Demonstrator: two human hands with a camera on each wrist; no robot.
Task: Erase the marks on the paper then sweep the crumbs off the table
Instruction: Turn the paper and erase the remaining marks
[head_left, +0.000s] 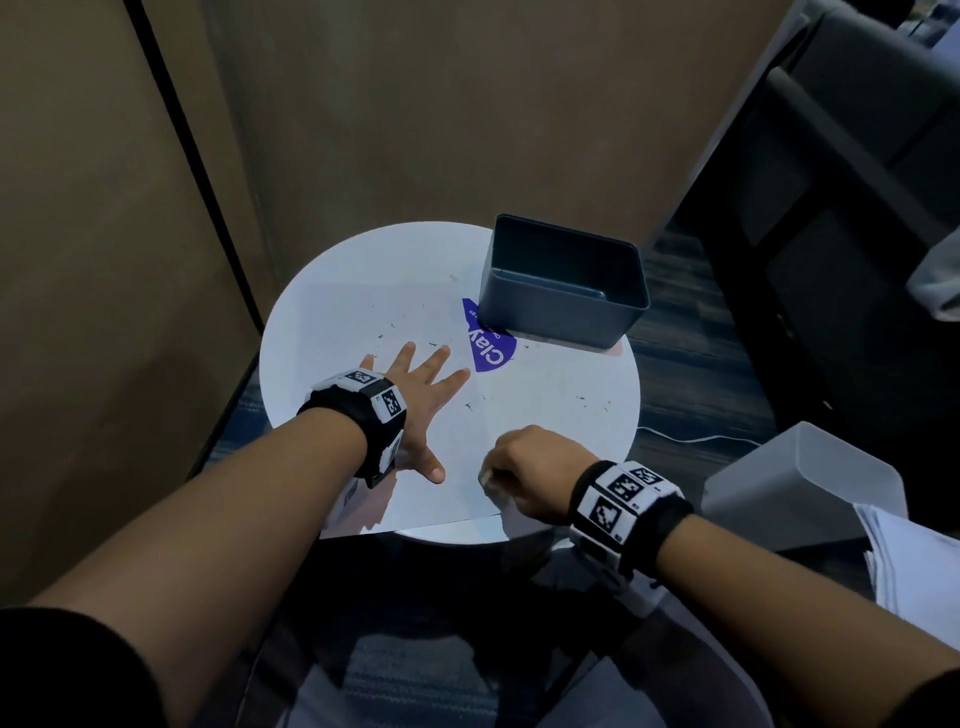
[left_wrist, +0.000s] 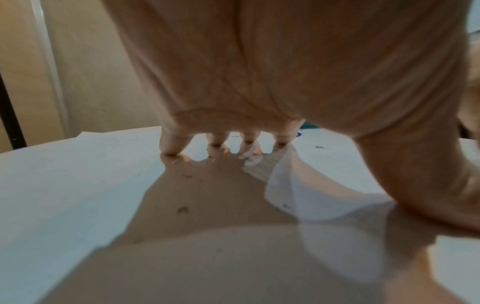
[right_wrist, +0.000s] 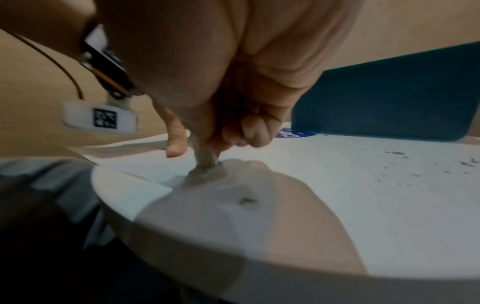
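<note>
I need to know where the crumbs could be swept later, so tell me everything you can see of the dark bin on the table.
The bin is a dark blue-grey rectangular tub with rounded corners, smooth like plastic, open at the top. It stands upright at the far right part of the round white table, partly over its edge, and nothing shows inside it. Its near corner sits on a purple sticker reading "Clay". Eraser crumbs lie scattered in front of it. Neither hand touches it.
</note>
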